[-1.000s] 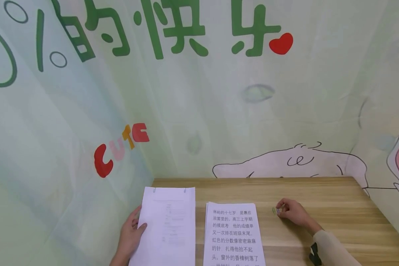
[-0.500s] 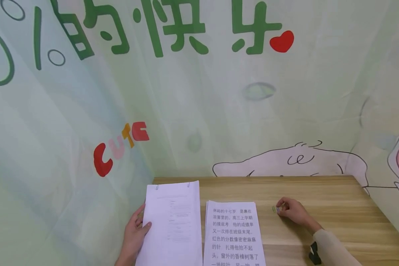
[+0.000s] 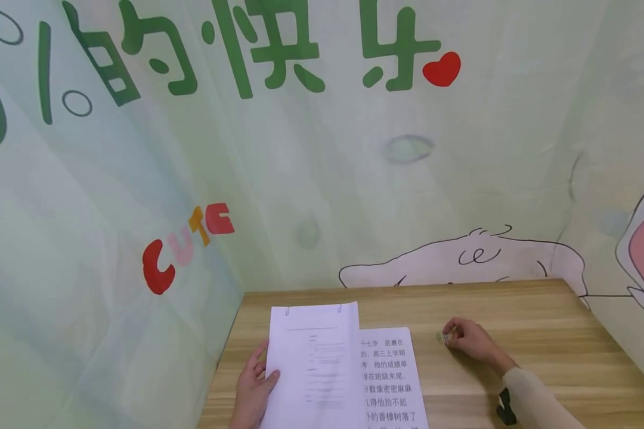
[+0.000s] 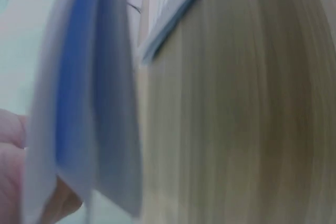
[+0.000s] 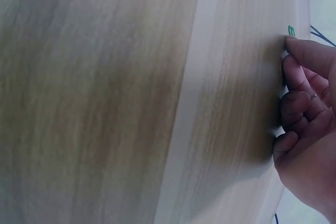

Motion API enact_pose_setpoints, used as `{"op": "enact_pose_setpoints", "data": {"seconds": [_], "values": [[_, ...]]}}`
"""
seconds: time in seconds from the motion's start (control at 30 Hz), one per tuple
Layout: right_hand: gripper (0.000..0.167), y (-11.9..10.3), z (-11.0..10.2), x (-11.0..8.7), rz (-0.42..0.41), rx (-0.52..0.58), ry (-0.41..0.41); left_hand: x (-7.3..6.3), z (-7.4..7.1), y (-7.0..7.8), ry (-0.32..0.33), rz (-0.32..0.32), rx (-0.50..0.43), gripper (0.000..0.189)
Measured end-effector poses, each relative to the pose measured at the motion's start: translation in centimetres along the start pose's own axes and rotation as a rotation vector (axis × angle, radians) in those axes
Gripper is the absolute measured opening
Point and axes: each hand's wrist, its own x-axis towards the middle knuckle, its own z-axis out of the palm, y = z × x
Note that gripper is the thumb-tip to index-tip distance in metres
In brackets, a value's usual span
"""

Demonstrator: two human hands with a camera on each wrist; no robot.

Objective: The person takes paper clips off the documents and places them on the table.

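Observation:
In the head view my left hand (image 3: 254, 381) grips the left edge of a sheaf of printed paper (image 3: 306, 351), thumb on top. Two paper clips sit along its upper edge. The sheaf partly covers a second stack of paper (image 3: 389, 369) with large Chinese print. Blurred in the left wrist view, the held sheets (image 4: 113, 103) show a blue strip, with my fingers behind them. My right hand (image 3: 474, 341) rests on the table at the right, fingers curled, fingertips pinching at a small paper clip. A green paper clip (image 5: 291, 30) shows beside those fingertips.
The wooden table (image 3: 408, 307) meets a printed fabric wall (image 3: 279, 238) at the back and sides. A black strap (image 3: 506, 406) is at my right wrist beside the beige sleeve (image 3: 533, 396).
My left hand has carried the clipped sheaf to the right, so it now overlaps the left side of the second stack. The right hand has stayed by the paper clips.

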Motion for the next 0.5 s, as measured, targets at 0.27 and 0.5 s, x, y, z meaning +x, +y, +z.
{"op": "enact_pose_setpoints", "data": {"seconds": [0.27, 0.5], "values": [[0.019, -0.3, 0.2, -0.3, 0.02, -0.015, 0.018, -0.8, 1.8, 0.9, -0.008, -0.005, -0.016, 0.073], [0.019, -0.3, 0.2, -0.3, 0.011, -0.006, 0.026, -1.3, 3.1, 0.7, -0.042, -0.001, -0.03, 0.076]]}}
